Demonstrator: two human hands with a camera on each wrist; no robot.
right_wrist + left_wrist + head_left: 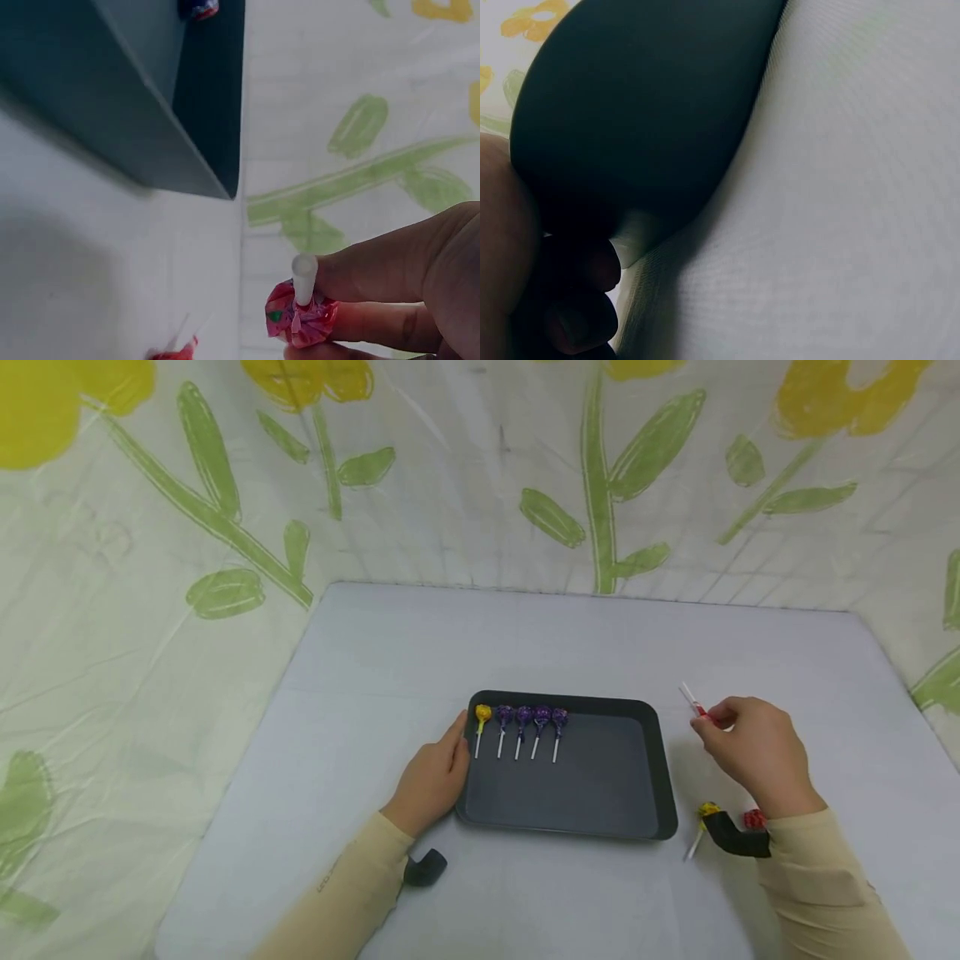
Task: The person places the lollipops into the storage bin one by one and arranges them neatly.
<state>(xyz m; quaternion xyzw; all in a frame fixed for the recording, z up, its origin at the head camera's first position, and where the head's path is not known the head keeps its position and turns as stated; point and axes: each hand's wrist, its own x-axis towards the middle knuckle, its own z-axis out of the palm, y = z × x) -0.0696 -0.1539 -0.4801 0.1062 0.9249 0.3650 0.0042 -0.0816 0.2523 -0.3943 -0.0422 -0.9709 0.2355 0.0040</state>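
A dark grey tray (600, 785) lies on the white table. Along its back left part a yellow lollipop (483, 714) and several purple lollipops (523, 717) form a row, sticks toward the front. My left hand (431, 781) holds the tray's left edge; in the left wrist view its curled fingers (585, 322) show beside the dark tray wall (645, 112). Right of the tray, my right hand (761, 752) pinches a red-wrapped lollipop (300, 319) between thumb and fingers, its white stick pointing away from the hand. That lollipop is above the table.
Another yellow lollipop (708, 810) and a red lollipop (753, 818) lie on the table by my right wrist, partly covered by the black wrist mount (738, 839). A flower-printed cloth (465, 510) hangs behind the table's back edge.
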